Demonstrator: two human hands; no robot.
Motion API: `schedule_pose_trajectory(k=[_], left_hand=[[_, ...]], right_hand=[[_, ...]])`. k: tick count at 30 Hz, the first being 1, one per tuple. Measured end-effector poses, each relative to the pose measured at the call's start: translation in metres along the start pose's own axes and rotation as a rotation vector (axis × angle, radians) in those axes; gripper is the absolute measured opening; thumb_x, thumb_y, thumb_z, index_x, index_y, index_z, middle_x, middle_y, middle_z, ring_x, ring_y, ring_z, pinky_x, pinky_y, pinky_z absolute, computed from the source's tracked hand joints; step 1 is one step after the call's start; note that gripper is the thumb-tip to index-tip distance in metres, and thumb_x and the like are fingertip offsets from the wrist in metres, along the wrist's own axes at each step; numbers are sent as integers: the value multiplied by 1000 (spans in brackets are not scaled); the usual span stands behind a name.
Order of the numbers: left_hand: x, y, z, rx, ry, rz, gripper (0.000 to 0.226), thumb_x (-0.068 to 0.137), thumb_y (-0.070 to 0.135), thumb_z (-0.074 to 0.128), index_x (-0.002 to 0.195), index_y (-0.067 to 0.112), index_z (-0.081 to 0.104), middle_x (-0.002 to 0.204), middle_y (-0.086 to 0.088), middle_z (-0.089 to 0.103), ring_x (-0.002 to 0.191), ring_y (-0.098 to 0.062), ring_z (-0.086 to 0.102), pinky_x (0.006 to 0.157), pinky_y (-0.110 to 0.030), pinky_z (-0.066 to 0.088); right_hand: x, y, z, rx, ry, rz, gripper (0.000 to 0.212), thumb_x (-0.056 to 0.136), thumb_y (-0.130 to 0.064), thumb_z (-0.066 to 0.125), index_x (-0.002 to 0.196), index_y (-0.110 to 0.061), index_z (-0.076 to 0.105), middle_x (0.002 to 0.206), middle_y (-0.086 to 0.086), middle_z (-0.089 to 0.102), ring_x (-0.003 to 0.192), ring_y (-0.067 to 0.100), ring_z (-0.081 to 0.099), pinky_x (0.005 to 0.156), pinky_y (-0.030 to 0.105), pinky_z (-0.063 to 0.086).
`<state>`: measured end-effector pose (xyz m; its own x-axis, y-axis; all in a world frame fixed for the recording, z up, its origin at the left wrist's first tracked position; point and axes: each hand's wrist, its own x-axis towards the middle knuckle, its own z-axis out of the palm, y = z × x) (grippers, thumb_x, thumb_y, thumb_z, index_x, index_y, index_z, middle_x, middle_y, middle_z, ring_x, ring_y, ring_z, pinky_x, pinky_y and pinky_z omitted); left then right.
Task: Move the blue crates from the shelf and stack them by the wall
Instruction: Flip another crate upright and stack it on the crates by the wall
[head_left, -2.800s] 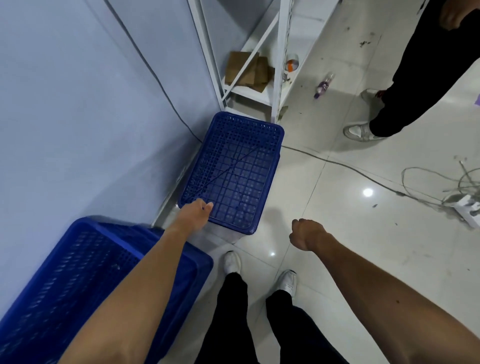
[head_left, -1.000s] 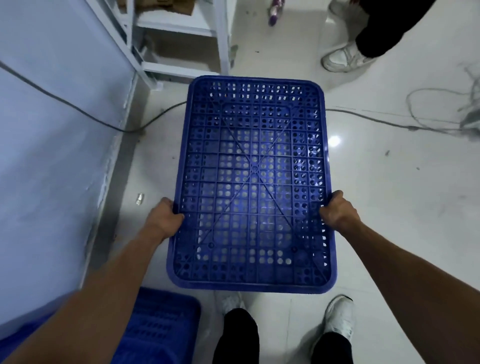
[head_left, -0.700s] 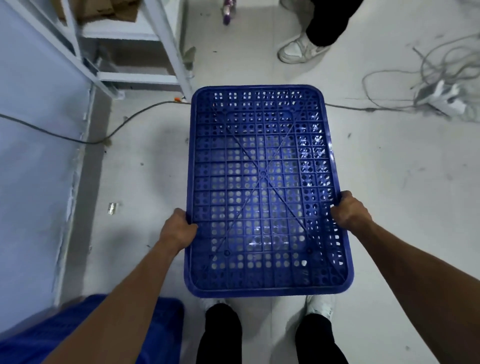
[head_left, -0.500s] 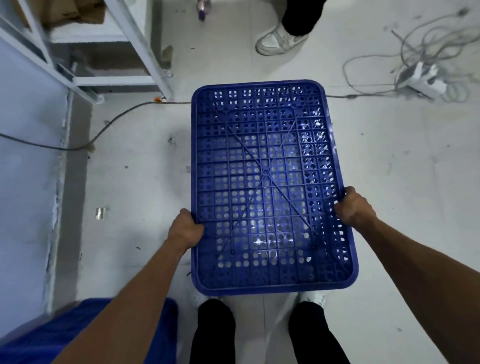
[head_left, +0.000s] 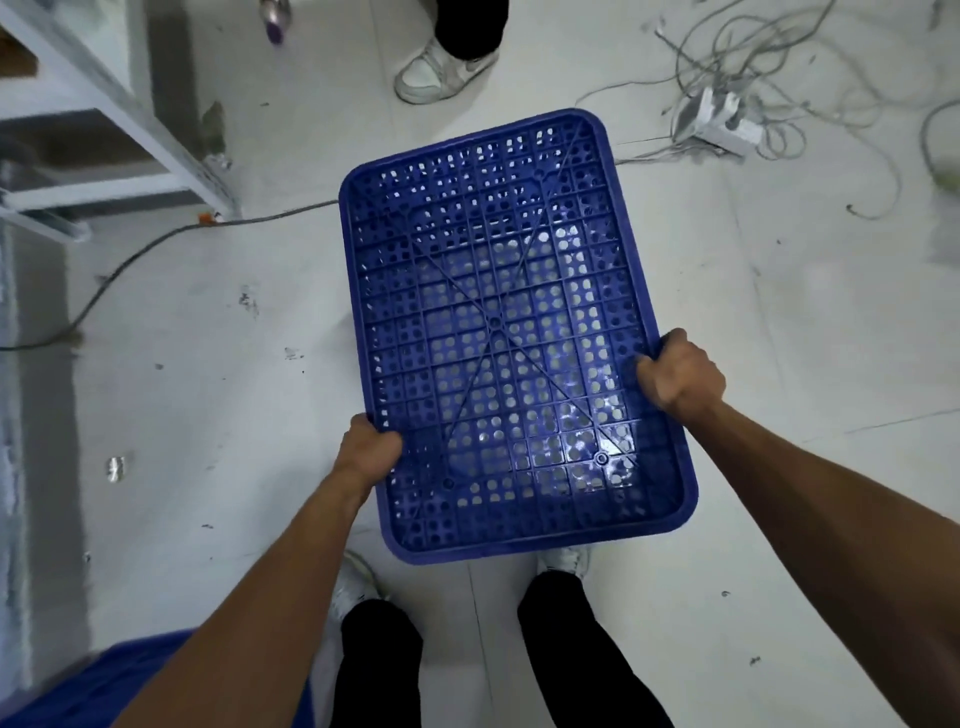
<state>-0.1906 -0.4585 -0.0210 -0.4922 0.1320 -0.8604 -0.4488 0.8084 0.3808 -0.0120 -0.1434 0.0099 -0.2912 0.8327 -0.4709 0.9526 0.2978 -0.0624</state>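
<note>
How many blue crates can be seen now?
2: one crate held in both hands at centre; another crate partly visible at bottom left by the wall. More may be out of view.

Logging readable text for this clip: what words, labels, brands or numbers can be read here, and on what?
None can be read.
Crate, held by left hand and right hand: no lettering visible.
Bottle: label too blurred.
Power strip: any marks too small.
Shoe: no legible brand.
</note>
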Motion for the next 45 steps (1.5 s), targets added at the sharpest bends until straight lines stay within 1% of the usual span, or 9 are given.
schedule_pose_trajectory(k=[1, 5, 8, 12, 17, 24, 30, 37, 45], left_hand=[[-13, 9, 5, -23, -1, 9, 3, 85, 12, 57, 88, 13, 57, 91, -8, 64, 75, -17, 60, 66, -26, 49], [-31, 19, 20, -98, 9, 14, 22, 93, 1, 50, 83, 19, 54, 83, -2, 62, 69, -13, 57, 66, -26, 46], [-35, 23, 22, -53, -34, 28, 31, 87, -3, 43, 106, 15, 59, 85, -7, 63, 63, -17, 54, 58, -26, 42], [-48, 41, 22, 63, -72, 124, 57, 93, 5, 45, 148, 18, 39, 92, 8, 58, 69, -16, 56, 59, -29, 45], [-66, 74, 16, 80, -129, 253, 34, 102, 17, 46, 136, 17, 54, 127, 0, 61, 95, -15, 63, 78, -41, 53], [-94, 99, 10, -8, -169, 444, 22, 102, 24, 49, 121, 22, 62, 116, 5, 66, 98, -9, 66, 82, -30, 52], [-103, 85, -9, 123, 78, 533, 29, 95, 39, 59, 115, 19, 52, 101, 9, 59, 91, -12, 60, 85, -35, 52], [-81, 52, -68, 186, 340, 467, 36, 91, 39, 65, 111, 14, 48, 95, 3, 59, 83, -16, 60, 75, -34, 50], [-23, 0, -165, 311, 415, 186, 35, 100, 34, 52, 114, 3, 46, 106, -16, 63, 93, -32, 62, 76, -38, 51]], right_hand=[[1, 4, -6, 3, 10, -7, 44, 91, -40, 53, 117, -5, 49, 114, 18, 63, 100, 38, 61, 82, 40, 46], [-5, 14, -19, -20, -27, -98, 47, 92, -44, 55, 115, -3, 49, 113, 20, 64, 97, 39, 62, 74, 38, 43], [-16, 11, -19, 7, -25, -124, 45, 91, -42, 56, 114, -3, 49, 111, 18, 64, 95, 38, 62, 71, 36, 41], [-39, -2, -15, 64, 26, -152, 43, 88, -42, 58, 109, -5, 51, 102, 16, 66, 87, 37, 62, 69, 35, 43], [-76, -31, -15, 170, 79, -193, 32, 83, -39, 61, 95, -13, 47, 83, 6, 61, 71, 28, 54, 65, 33, 41], [-133, -88, -9, 273, 26, -341, 32, 85, -42, 66, 89, -19, 45, 65, -6, 55, 56, 16, 55, 49, 29, 35], [-170, -138, 9, 288, -91, -515, 30, 84, -33, 65, 102, -19, 46, 82, -1, 63, 66, 22, 63, 53, 38, 48], [-198, -186, 39, 230, -187, -732, 39, 93, -49, 53, 114, -17, 50, 109, 1, 56, 84, 22, 62, 68, 44, 53], [-168, -180, 59, 308, -14, -475, 31, 96, -24, 55, 124, -13, 48, 121, 5, 53, 92, 22, 62, 70, 29, 45]])
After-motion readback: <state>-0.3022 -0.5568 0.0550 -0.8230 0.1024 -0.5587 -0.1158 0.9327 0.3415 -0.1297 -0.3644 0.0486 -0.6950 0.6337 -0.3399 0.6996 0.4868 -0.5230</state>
